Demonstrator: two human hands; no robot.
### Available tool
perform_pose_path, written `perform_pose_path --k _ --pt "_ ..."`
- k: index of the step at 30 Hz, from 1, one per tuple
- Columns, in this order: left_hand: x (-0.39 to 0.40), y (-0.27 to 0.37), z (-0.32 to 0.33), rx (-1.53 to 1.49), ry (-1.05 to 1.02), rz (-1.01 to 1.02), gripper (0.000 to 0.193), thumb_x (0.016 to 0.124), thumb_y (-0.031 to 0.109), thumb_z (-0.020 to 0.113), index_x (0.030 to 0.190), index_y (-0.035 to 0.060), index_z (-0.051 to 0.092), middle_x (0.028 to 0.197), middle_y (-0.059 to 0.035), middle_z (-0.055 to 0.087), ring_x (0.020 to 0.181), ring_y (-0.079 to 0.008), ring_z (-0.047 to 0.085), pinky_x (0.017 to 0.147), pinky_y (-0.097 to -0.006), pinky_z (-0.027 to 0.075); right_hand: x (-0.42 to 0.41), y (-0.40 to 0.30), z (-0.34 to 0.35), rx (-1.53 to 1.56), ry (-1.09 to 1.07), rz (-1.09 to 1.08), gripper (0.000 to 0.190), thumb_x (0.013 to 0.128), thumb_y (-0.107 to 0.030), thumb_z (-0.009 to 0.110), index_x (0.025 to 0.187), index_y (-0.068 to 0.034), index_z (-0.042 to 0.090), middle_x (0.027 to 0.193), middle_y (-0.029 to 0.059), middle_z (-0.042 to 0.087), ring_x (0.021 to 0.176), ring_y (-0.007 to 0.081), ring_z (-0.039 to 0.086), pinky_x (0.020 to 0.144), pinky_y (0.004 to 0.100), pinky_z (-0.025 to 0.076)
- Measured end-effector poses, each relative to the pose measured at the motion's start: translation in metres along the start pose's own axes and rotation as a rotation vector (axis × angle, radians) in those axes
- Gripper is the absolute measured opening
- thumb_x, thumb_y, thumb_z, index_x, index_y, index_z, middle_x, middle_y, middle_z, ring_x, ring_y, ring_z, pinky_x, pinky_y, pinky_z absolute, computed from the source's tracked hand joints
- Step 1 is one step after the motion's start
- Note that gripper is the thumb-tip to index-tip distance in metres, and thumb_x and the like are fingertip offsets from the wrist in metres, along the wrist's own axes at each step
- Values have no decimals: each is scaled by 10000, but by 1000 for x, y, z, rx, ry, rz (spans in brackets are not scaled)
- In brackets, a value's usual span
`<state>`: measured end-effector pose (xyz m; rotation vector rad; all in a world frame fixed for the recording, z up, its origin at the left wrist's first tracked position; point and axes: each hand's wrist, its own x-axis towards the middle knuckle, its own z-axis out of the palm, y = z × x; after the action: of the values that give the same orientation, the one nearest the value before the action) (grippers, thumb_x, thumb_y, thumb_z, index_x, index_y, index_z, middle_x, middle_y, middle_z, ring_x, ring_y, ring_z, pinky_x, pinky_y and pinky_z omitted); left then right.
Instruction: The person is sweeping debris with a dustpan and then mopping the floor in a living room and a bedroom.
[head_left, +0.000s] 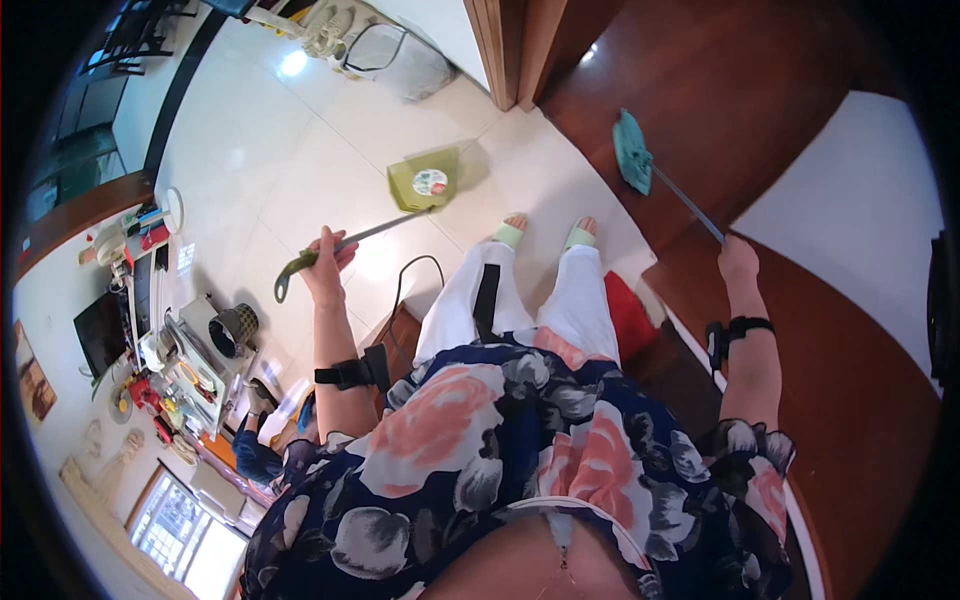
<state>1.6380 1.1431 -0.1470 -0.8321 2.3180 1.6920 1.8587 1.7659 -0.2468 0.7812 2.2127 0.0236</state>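
My left hand (328, 268) holds the long handle of a green dustpan (424, 180) near its hooked green grip (292, 274). The pan, with a round sticker on it, is over the pale tiled floor ahead of my feet. My right hand (739, 259) is closed around the thin shaft of a broom or mop; its head (634, 153), wrapped in teal cloth, is on the dark red-brown floor to the right. The tool head and the dustpan are apart.
A wooden door frame (517, 52) stands ahead at the floor's edge. Shoes (328, 31) and a clear bag (405, 64) lie at the far wall. A red object (628, 319) is by my right leg, a black cable (401, 281) by my left. Another person (255, 450) is at the lower left, near a cluttered table.
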Motion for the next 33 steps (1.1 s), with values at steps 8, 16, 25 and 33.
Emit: perform_pose_path --k 8,16,25,33 --pt "-28 42 2 0 -35 -84 304 891 265 570 880 -38 579 919 -168 639 699 -215 667 635 -287 562 -6 8 -89 262 98 -207 216 860 -167 483 965 -35 617 927 194 626 940 367 579 803 452 467" --pt "-58 96 22 47 -1 -138 269 887 261 581 874 -6 600 910 -130 650 682 -198 668 600 -256 543 30 -113 -181 290 45 -630 209 848 -171 499 951 -58 641 949 211 614 918 385 577 796 454 472" --pt "-79 168 48 205 -179 -130 340 892 270 572 961 -60 617 888 -136 655 717 -188 669 655 -248 541 128 -33 -297 -49 73 -344 220 825 -236 547 923 -84 673 973 146 637 945 310 599 829 421 482" --pt "-88 194 93 298 -384 -119 301 873 230 592 961 -55 635 851 -112 656 740 -171 659 697 -253 535 94 67 -330 -100 194 -14 207 844 -113 490 951 -86 666 1006 143 646 980 300 609 820 393 499"
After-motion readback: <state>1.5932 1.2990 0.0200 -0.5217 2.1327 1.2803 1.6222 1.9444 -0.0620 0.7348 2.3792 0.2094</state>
